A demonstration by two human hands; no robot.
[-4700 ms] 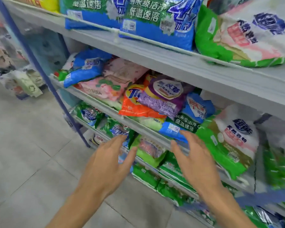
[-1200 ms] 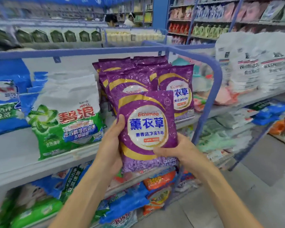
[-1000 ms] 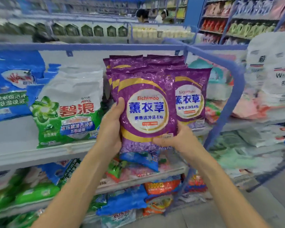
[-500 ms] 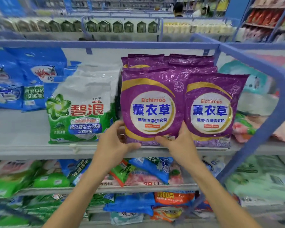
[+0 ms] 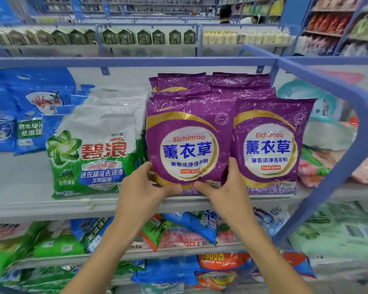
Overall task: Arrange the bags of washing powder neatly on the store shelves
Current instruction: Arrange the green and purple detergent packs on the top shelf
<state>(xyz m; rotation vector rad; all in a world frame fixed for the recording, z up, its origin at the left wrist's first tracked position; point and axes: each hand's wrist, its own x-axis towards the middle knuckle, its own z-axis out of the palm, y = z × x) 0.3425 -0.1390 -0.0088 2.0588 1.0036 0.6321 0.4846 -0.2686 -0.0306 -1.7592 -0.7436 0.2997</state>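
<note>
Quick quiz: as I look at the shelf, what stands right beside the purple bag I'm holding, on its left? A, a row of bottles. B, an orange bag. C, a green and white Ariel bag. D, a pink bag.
C: the green and white Ariel bag stands just left of the purple bag, which the left hand and right hand grip at its lower corners.
</note>
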